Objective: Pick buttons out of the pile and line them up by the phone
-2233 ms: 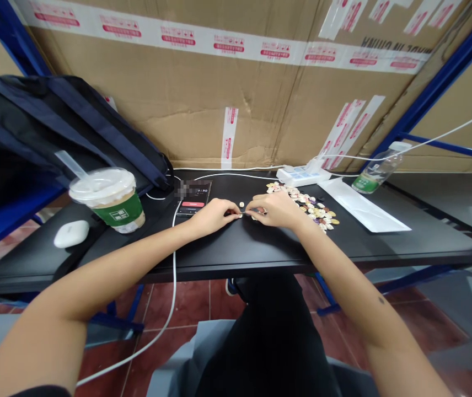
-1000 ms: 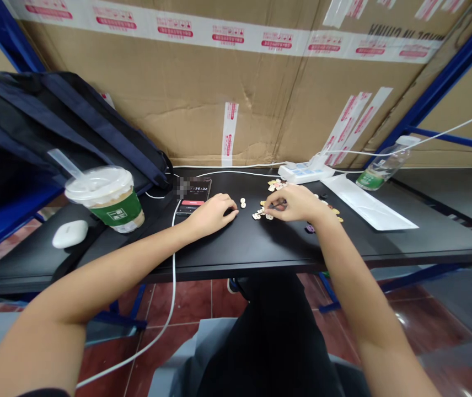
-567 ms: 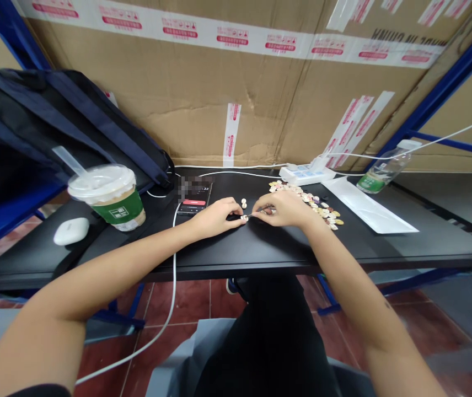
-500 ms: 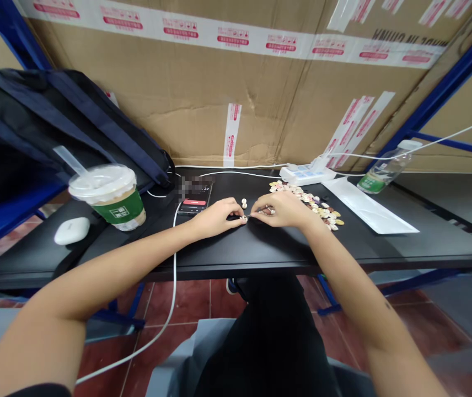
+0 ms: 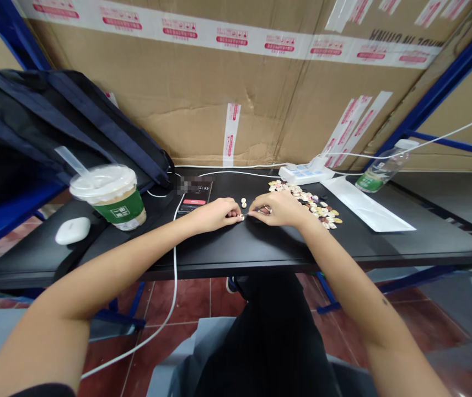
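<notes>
At the middle of the black table, my left hand (image 5: pixel 221 214) is closed in a pinch on a small pale shell-like piece (image 5: pixel 241 217). My right hand (image 5: pixel 275 209) is closed around a thin metal tool (image 5: pixel 257 212), mostly covered by the fingers. Its tip reaches toward the pinched piece; whether they touch is too small to tell. Two pale round pieces (image 5: pixel 243 203) lie just beyond the gap between my hands. Behind and to the right of my right hand spreads a pile of small cream, yellow and brown pieces (image 5: pixel 317 208).
A phone (image 5: pixel 197 196), a lidded drink cup (image 5: pixel 118 204) and a white earbud case (image 5: pixel 73 230) stand left, before a backpack (image 5: pixel 107 116). To the right are a power strip (image 5: pixel 304 173), a white sheet (image 5: pixel 370 207) and a bottle (image 5: pixel 380 171). A white cable (image 5: pixel 175 275) hangs over the front edge.
My right hand has drawn slightly away from my left, and more of the thin tool shows between them. The left hand keeps its pinch.
</notes>
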Motion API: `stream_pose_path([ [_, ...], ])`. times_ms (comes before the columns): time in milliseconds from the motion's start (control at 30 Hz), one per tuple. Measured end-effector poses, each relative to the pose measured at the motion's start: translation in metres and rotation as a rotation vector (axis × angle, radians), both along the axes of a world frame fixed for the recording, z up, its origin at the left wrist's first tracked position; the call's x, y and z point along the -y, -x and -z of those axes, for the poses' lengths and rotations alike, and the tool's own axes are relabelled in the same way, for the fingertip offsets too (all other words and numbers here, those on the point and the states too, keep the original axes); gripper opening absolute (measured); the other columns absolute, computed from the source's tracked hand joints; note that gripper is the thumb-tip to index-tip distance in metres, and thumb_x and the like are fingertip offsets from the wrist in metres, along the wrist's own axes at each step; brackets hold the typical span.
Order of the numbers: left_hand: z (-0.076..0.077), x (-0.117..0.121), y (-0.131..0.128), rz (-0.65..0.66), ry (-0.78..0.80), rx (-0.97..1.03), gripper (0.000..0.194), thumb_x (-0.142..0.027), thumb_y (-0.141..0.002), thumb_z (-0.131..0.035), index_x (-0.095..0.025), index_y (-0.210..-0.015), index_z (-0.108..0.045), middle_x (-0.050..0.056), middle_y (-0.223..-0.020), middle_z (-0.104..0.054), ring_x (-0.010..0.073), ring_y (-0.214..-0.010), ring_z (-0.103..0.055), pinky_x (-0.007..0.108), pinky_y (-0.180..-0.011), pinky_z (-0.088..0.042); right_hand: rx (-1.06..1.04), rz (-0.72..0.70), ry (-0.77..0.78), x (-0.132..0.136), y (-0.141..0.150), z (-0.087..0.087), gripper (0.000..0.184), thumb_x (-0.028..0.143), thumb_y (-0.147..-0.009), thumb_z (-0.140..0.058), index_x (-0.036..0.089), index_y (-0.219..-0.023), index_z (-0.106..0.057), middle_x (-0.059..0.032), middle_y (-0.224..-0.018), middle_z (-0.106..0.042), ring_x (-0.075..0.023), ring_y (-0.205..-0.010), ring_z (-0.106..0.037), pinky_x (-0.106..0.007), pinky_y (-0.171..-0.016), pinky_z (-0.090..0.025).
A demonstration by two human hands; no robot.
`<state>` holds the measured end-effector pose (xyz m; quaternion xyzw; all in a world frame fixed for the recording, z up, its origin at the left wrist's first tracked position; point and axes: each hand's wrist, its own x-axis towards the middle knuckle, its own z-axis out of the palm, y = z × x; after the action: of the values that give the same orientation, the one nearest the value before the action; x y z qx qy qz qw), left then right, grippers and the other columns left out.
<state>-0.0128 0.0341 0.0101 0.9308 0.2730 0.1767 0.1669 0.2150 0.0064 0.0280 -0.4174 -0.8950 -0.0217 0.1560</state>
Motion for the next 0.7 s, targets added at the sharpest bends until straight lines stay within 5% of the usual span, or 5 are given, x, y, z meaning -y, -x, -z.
stream_pose_path([
  [533,0.012,-0.009,0.004,-0.204,-0.169,0.025,0.011,-0.021,-0.089,-0.059,-0.012,-0.094,-0.064,0.007,-0.09,-0.061,0.0185,-0.082,-0.06,0.032,-0.081,-0.051,0.057,0.143,-0.115,-0.006,-0.011,0.0,0.022,0.031,-0.089,-0.053,0.024,-0.088,-0.074,-0.0011,-0.081,-0.073,-0.0155,-0.07,-0.061,-0.027,-0.058,-0.027],
  [700,0.01,-0.008,0.005,-0.192,-0.166,0.035,0.01,-0.015,-0.09,-0.054,-0.014,-0.091,-0.064,0.006,-0.089,-0.06,0.0173,-0.082,-0.06,0.032,-0.081,-0.051,-0.012,0.215,-0.088,-0.005,-0.025,-0.006,0.02,0.034,-0.084,-0.057,0.024,-0.085,-0.074,-0.0003,-0.067,-0.066,-0.0153,-0.065,-0.057,-0.026,-0.058,-0.028],
])
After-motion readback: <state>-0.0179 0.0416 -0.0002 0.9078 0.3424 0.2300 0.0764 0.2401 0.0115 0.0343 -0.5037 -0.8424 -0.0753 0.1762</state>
